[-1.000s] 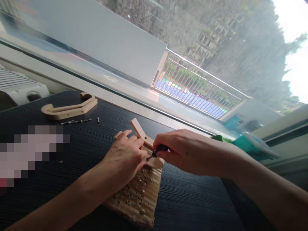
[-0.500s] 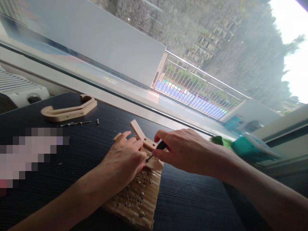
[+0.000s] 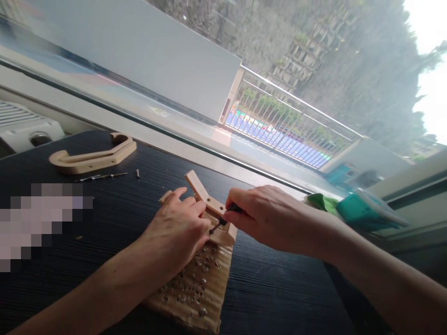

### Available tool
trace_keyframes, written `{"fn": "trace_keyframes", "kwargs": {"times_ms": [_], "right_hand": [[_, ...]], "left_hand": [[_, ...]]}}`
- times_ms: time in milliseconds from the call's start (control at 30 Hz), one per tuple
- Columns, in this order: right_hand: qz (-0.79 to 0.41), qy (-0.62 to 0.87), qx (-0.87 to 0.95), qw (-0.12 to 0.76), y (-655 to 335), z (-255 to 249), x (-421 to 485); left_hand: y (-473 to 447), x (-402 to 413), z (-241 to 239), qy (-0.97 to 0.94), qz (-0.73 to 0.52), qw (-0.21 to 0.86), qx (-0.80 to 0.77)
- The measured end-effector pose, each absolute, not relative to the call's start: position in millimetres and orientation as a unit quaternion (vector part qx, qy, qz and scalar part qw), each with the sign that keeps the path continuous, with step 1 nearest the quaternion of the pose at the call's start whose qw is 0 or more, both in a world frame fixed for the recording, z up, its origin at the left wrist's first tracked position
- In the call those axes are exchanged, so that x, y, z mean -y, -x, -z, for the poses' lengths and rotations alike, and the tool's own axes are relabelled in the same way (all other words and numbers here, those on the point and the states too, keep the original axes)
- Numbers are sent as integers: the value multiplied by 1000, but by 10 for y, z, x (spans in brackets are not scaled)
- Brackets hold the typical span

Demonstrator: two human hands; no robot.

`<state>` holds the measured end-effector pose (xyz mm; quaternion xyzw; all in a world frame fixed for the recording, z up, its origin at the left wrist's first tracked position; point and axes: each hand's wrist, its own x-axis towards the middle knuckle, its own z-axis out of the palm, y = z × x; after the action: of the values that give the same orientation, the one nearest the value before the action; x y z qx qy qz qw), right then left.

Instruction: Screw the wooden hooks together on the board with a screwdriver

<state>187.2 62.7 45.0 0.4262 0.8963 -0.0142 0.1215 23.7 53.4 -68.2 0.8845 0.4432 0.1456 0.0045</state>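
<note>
Pinning an angled wooden bracket (image 3: 214, 204) on a punctured corrugated cardboard pad (image 3: 188, 284) with the left hand (image 3: 183, 218), bent over and hiding much of it. Gripping a dark-handled screwdriver (image 3: 222, 221) in the right hand (image 3: 260, 214), closed round the handle — tip set at a dark spot in the wood, just beside the left hand. Seemingly in mid-work at that spot, so not yet finished there; cannot tell a screw from a bare hole. Already bored, by the look of it: two holes along the far bar. Cannot count anything left beneath the left hand. Farther back to the left on the dark table (image 3: 265, 293), untouched, a second hook-ended bracket (image 3: 101, 161) — seemingly drilled already. Near it, thin metal bits (image 3: 101, 176) and a small metal pin (image 3: 137, 173).
</note>
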Motion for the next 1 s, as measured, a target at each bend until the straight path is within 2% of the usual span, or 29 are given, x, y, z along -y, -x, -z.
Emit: {"fn": "trace_keyframes", "kwargs": {"times_ms": [167, 433, 600, 700, 867, 933, 1000], "right_hand": [[-27, -456, -881, 125, -1881, -467, -601], [39, -369, -924, 98, -1891, -586, -573], [66, -396, -914, 64, -1913, -460, -647], [118, -458, -881, -26, -1965, -223, -729], [370, -494, -749, -241, -2029, 182, -785], [336, -508, -711, -351, -2079, 173, -711], [229, -532, -678, -452, -2180, 65, -587]], "left_hand": [[-245, -537, 653, -884, -152, 15, -443], [-238, -536, 692, -883, -171, 3, -438], [-250, -558, 683, -881, -186, 11, -435], [-256, -551, 686, -880, -187, 7, -436], [-176, -509, 752, -879, -245, -14, -408], [-100, -513, 746, -873, -296, -18, -387], [-11, -550, 713, -843, -356, -32, -402]]}}
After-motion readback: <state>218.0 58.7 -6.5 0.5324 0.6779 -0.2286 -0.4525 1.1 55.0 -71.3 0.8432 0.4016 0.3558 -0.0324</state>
